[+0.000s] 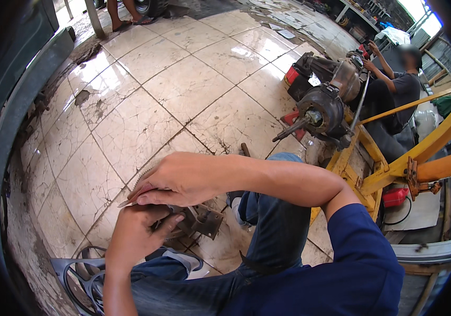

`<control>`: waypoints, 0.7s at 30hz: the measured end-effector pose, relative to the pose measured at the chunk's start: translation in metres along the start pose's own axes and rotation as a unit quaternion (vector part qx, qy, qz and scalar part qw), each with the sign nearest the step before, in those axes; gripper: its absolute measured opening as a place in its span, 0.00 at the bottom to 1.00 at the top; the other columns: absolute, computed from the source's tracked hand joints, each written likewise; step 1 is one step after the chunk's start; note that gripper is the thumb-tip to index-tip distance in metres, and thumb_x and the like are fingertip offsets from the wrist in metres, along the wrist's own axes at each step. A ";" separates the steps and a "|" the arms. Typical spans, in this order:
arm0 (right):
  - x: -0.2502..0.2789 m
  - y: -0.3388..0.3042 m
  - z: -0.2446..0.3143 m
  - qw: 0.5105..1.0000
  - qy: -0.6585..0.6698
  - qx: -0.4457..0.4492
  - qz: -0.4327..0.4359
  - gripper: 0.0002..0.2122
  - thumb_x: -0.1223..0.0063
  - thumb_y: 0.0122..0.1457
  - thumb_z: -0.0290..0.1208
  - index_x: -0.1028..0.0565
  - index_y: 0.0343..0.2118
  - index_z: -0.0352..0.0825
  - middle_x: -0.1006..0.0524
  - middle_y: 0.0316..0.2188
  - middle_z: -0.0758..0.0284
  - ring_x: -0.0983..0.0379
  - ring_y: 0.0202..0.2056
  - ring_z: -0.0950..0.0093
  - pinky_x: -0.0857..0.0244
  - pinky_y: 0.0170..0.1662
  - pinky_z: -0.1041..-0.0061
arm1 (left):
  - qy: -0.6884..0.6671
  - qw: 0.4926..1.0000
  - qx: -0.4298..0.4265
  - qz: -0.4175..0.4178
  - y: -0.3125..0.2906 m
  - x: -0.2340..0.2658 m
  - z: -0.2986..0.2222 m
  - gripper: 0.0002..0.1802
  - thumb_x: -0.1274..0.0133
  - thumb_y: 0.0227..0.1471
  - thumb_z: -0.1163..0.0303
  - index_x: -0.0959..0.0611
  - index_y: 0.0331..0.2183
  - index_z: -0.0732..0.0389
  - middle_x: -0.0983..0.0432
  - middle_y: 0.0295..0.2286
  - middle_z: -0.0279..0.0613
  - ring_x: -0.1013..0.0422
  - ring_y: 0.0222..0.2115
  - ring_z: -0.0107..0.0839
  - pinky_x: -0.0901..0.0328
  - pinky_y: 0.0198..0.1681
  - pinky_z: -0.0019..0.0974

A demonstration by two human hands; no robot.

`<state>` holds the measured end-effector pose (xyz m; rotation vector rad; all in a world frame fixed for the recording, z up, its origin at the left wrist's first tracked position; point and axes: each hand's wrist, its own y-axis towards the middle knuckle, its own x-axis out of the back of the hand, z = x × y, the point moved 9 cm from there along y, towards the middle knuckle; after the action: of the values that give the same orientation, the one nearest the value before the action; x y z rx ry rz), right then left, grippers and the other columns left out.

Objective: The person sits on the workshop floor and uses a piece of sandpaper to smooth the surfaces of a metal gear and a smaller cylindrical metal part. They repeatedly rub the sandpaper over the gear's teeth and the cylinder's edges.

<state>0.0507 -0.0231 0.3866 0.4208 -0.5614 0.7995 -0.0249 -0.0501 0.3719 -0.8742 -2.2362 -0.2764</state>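
Note:
My right hand [183, 176] reaches across from the right, palm down, its fingers closed on a thin flat brownish piece [129, 200]. The edge of that piece shows past the fingertips, and most of it is hidden under the hand. Just below, nearly touching it, my left hand [138, 229] is curled with the thumb bent inward. What it grips is mostly covered by the fingers. Beside the left thumb is a dark, worn metal bracket [206, 221] with a flat plate and holes, low between my legs.
A greasy axle assembly [323, 113] sits by a yellow steel frame [375, 176] at the right. A co-worker [402, 87] crouches beyond it. Cracked tiles [178, 87] cover the floor. A grey-green vehicle panel [4, 126] edges the left. A red-black case [395, 197] lies low right.

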 end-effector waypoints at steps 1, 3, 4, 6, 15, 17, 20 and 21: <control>0.000 0.001 -0.001 1.000 -0.008 0.001 0.005 0.18 0.54 0.68 0.40 0.22 0.49 0.32 0.19 0.38 0.53 0.23 0.39 0.53 0.30 0.41 0.62 | 0.004 1.000 0.006 0.000 0.002 0.000 0.001 0.09 0.34 0.48 0.67 0.12 0.31 0.63 0.19 0.26 0.50 0.23 0.28 0.47 0.30 0.34 0.42; -0.001 0.002 -0.004 1.000 -0.024 0.002 0.015 0.18 0.55 0.68 0.40 0.22 0.50 0.32 0.19 0.40 0.54 0.23 0.40 0.54 0.29 0.42 0.63 | 0.012 1.000 0.017 0.001 0.004 0.002 0.005 0.09 0.34 0.48 0.67 0.12 0.31 0.63 0.19 0.27 0.50 0.22 0.28 0.47 0.30 0.34 0.42; 0.003 0.002 -0.001 1.000 -0.021 0.011 0.002 0.18 0.55 0.68 0.40 0.22 0.50 0.32 0.19 0.41 0.54 0.23 0.40 0.54 0.29 0.42 0.63 | 0.013 1.000 0.002 -0.020 0.004 0.006 0.007 0.09 0.34 0.48 0.67 0.12 0.31 0.63 0.19 0.27 0.50 0.22 0.28 0.47 0.29 0.34 0.42; 0.010 0.001 0.007 0.999 -0.015 0.029 -0.024 0.18 0.55 0.68 0.40 0.23 0.51 0.32 0.19 0.42 0.54 0.22 0.41 0.54 0.29 0.43 0.63 | 0.016 0.998 -0.028 -0.062 0.003 0.013 0.009 0.10 0.34 0.48 0.67 0.12 0.31 0.62 0.18 0.28 0.50 0.22 0.29 0.48 0.29 0.34 0.42; 0.013 0.002 0.009 0.997 0.047 0.035 -0.052 0.18 0.54 0.69 0.39 0.23 0.51 0.30 0.20 0.43 0.53 0.22 0.41 0.54 0.29 0.44 0.63 | 0.036 0.995 -0.054 -0.076 0.006 0.017 -0.004 0.06 0.35 0.47 0.75 0.13 0.30 0.66 0.20 0.21 0.49 0.24 0.22 0.42 0.30 0.30 0.37; 0.011 0.002 0.007 0.998 0.051 0.013 -0.026 0.18 0.54 0.69 0.39 0.23 0.51 0.30 0.20 0.43 0.53 0.22 0.42 0.54 0.29 0.45 0.63 | 0.038 0.995 -0.059 -0.067 0.004 0.012 -0.008 0.05 0.35 0.47 0.74 0.13 0.29 0.66 0.20 0.22 0.48 0.23 0.22 0.41 0.30 0.30 0.36; 0.012 0.001 0.011 0.998 0.065 0.004 -0.011 0.18 0.54 0.69 0.38 0.24 0.52 0.30 0.20 0.43 0.53 0.22 0.42 0.54 0.29 0.45 0.63 | 0.029 0.997 -0.047 -0.062 0.004 0.009 -0.005 0.07 0.34 0.47 0.71 0.13 0.27 0.65 0.19 0.22 0.47 0.23 0.24 0.42 0.30 0.32 0.37; 0.012 0.001 0.012 0.997 0.072 0.005 -0.011 0.18 0.54 0.69 0.38 0.24 0.52 0.30 0.20 0.43 0.53 0.22 0.43 0.54 0.29 0.45 0.63 | 0.013 0.998 -0.020 -0.057 0.003 0.010 0.006 0.08 0.33 0.46 0.69 0.13 0.26 0.64 0.20 0.23 0.47 0.24 0.26 0.44 0.31 0.33 0.39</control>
<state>0.0534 -0.0226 0.4029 0.3744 -0.4189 0.8055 -0.0317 -0.0402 0.3742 -0.7608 -2.2672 -0.3848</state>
